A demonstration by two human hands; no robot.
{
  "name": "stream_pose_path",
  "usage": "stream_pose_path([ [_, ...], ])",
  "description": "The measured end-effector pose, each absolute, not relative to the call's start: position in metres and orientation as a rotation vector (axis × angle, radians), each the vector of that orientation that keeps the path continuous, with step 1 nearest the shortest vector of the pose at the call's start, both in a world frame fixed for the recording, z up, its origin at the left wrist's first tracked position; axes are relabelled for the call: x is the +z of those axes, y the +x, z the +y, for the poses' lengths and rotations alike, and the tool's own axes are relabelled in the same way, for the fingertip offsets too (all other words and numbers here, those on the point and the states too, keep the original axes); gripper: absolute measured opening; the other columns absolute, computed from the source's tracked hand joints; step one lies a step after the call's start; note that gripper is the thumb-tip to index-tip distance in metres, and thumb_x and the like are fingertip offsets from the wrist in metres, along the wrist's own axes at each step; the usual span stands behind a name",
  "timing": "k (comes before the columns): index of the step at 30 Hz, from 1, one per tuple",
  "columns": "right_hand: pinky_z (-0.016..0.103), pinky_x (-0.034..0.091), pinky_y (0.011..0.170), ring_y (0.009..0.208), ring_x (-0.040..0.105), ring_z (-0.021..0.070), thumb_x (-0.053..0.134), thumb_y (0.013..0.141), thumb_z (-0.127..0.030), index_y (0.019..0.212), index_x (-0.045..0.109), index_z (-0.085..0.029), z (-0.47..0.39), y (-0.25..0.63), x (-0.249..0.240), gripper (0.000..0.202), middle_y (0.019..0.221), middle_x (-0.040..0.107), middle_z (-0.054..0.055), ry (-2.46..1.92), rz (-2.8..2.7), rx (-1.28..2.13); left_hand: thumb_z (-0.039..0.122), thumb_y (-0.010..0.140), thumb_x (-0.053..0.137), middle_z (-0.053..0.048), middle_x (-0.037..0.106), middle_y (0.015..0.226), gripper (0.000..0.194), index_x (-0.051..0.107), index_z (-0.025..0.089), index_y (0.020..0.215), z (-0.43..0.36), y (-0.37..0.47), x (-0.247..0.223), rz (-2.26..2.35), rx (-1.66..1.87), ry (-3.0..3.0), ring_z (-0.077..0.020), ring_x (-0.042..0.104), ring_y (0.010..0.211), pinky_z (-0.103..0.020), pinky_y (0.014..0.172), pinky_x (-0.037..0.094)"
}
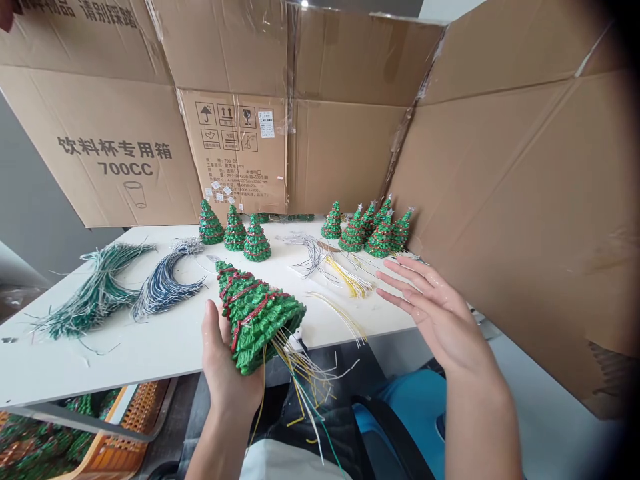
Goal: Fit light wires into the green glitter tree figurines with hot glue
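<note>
My left hand [227,373] is closed round a small green Christmas tree ornament [257,310] with red garland, tilted so its tip points up and left. From its hollow base hangs a bunch of loose wires [305,373] in yellow, white and green. My right hand [433,310] is raised to the right of it, fingers spread, with nothing in them. On the table behind, nearest the right hand, are a bundle of yellow and white wires [350,277] and a few loose pale yellow strands [343,313].
A green-white wire bundle [95,287] and a blue-white one [170,280] lie on the white table [150,353]. Several small trees [255,239] stand behind, more [380,230] at right. Cardboard walls [345,153] enclose the back. An orange basket [113,447] sits below left.
</note>
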State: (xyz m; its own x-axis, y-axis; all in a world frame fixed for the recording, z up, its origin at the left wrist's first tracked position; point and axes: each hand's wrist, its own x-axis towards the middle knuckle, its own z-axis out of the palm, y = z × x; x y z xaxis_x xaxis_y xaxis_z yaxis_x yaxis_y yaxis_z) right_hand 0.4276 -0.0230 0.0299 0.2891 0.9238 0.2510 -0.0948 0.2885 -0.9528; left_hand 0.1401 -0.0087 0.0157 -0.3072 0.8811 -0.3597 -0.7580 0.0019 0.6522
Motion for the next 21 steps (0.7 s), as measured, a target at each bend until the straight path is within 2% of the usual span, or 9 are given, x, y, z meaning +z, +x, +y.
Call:
stream_pose_path([
  [6,0.05,0.073,0.107,0.147,0.073,0.0367,0.08,0.101,-0.024,0.137,0.079,-0.035,-0.028,0.425,0.033,0.038,0.165,0.071,0.007,-1.02,-1.08,0.855,0.065,0.106,0.061,-0.009,0.086,0.134,0.054,0.085,0.023,0.13,-0.008,0.141,0.016,0.917,1.636,0.176,-0.0356,0.079,0.132,-0.051,0.114,0.065],
  [10,0.038,0.074,0.086,0.142,0.077,0.0356,0.076,0.102,-0.023,0.141,0.077,-0.036,-0.029,0.424,0.035,0.041,0.168,0.068,0.008,-1.061,-1.117,0.804,0.066,0.105,0.062,-0.009,0.087,0.13,0.054,0.086,0.023,0.129,-0.009,0.14,0.016,0.909,1.642,0.164,-0.0347,0.081,0.127,-0.051,0.113,0.065],
  [15,0.028,0.061,0.06,0.136,0.08,0.0378,0.078,0.097,-0.018,0.138,0.079,-0.035,-0.032,0.424,0.038,0.045,0.164,0.071,0.01,-1.112,-1.145,0.727,0.065,0.105,0.062,-0.008,0.087,0.13,0.053,0.086,0.023,0.128,-0.01,0.141,0.018,0.926,1.626,0.138,-0.035,0.08,0.131,-0.05,0.115,0.065],
  [21,0.027,0.055,0.057,0.136,0.078,0.039,0.08,0.092,-0.016,0.136,0.08,-0.035,-0.035,0.424,0.04,0.048,0.161,0.073,0.011,-1.134,-1.181,0.688,0.067,0.102,0.064,-0.01,0.087,0.129,0.056,0.086,0.022,0.128,-0.009,0.141,0.018,0.922,1.639,0.166,-0.0367,0.079,0.134,-0.051,0.116,0.064],
])
